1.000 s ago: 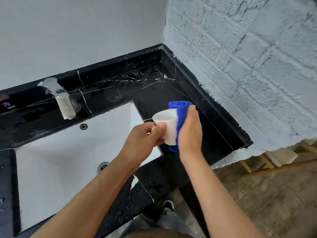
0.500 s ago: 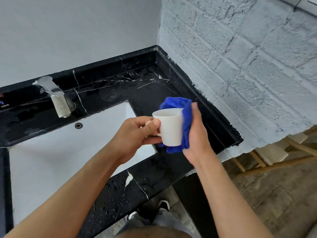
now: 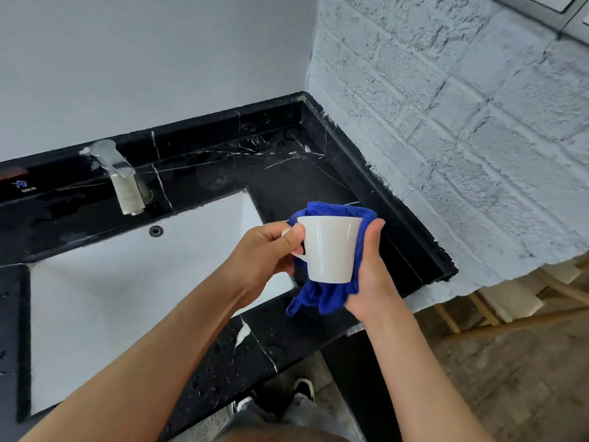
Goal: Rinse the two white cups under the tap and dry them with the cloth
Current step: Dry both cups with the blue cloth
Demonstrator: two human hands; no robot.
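Observation:
One white cup point(image 3: 330, 248) is upright in the air over the black counter, just right of the sink. My left hand point(image 3: 267, 253) pinches its handle from the left. My right hand point(image 3: 371, 269) presses the blue cloth point(image 3: 322, 298) against the cup's right side and back, so the cloth wraps behind the cup and hangs below it. The metal tap point(image 3: 122, 178) stands at the back left of the sink, with no water running. A second cup is not in view.
The white sink basin point(image 3: 127, 282) is set in a wet black marble counter point(image 3: 287, 173). A grey wall stands behind and a painted brick wall point(image 3: 462, 138) to the right. Wooden slats point(image 3: 510, 301) lie on the floor at the lower right.
The cup has turned from tilted toward me to upright, side facing me. The cloth has slid from the rim around to the cup's back and underside, and both hands have drifted slightly lower.

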